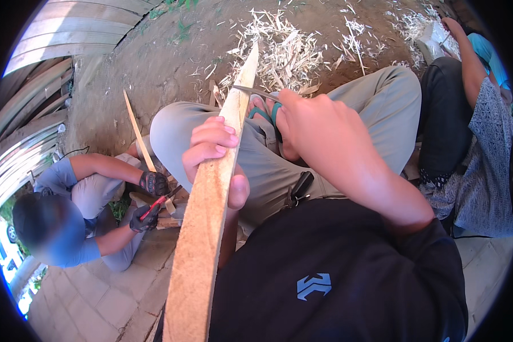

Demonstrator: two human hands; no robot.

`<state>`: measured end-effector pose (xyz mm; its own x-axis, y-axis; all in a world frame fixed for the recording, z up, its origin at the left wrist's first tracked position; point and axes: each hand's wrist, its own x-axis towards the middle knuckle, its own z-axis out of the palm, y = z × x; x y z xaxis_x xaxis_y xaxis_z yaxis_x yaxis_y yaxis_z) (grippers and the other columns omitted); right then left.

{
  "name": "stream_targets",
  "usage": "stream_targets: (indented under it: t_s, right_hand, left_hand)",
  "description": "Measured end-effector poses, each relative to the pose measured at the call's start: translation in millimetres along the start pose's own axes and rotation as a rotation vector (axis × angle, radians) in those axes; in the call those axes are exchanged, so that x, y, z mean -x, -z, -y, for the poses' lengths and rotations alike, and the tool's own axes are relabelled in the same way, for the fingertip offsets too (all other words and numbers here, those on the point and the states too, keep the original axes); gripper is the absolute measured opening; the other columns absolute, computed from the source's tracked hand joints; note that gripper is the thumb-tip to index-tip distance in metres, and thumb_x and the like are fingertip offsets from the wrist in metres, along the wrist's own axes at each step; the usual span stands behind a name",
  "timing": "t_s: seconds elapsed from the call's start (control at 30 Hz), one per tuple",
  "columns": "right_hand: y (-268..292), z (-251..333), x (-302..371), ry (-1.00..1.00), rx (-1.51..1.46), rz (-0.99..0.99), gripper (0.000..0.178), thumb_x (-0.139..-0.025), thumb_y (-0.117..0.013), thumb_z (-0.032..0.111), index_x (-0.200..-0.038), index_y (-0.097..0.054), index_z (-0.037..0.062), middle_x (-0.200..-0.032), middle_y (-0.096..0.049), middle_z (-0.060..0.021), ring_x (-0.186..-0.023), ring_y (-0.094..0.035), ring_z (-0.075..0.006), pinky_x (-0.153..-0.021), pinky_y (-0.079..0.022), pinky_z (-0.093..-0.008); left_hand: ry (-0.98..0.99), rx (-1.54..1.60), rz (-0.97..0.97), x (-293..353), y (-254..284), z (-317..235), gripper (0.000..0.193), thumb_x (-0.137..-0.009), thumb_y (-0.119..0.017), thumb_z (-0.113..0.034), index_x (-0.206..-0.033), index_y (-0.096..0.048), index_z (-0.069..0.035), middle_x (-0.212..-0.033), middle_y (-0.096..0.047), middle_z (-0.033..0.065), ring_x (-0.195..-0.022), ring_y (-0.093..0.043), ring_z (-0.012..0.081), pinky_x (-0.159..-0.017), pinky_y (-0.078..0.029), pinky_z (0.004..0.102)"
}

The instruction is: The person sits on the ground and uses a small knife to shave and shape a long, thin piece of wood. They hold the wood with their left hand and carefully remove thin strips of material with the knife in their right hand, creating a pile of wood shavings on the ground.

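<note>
The wooden stake (pixel 200 228) slants over the trousered legs (pixel 376 105), tapered end pointing away, near end running out of view beside the black shirt (pixel 353 245); the left hand (pixel 214 145) is wrapped around it below the taper, presumably to steady it while leaving the tip exposed; the right hand (pixel 310 111) is closed in a fist on a knife (pixel 257 92), its handle concealed, its blade crossing the tapered part, apparently for paring; sandalled feet (pixel 260 111) show below the blade, seemingly warranting care; pale shavings (pixel 288 48) lie beyond; at left, a co-worker's gloved hands (pixel 154 183) hold a red-handled tool (pixel 154 208) and a slender strip (pixel 135 126).
</note>
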<state>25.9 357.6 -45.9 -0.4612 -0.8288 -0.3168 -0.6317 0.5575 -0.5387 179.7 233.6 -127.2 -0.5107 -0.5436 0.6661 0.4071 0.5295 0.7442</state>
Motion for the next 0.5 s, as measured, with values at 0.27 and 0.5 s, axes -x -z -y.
stream_targets:
  t_s: [0.27, 0.5]
  right_hand:
    - [-9, -7, -8, 0.029, -0.029, -0.032, 0.012, -0.089, -0.059, 0.004, -0.100, -0.062, 0.0001, -0.077, -0.072, -0.0201, -0.079, -0.074, -0.0386, -0.067, -0.060, -0.0479]
    - [-9, -7, -4, 0.005, -0.001, -0.015, 0.011, -0.089, -0.059, 0.005, -0.099, -0.061, 0.0009, -0.089, -0.073, -0.0192, -0.079, -0.075, -0.0376, -0.067, -0.061, -0.0457]
  left_hand:
    - [0.009, 0.009, -0.036, -1, -5, 2, 0.042, -0.085, -0.064, -0.035, -0.111, -0.045, -0.009, -0.098, -0.056, 0.0138, -0.097, -0.056, 0.0284, -0.103, -0.042, 0.0548]
    - [0.018, -0.016, -0.067, -2, -8, 3, 0.042, -0.084, -0.064, -0.035, -0.110, -0.045, -0.009, -0.099, -0.056, 0.0138, -0.098, -0.056, 0.0288, -0.104, -0.041, 0.0546]
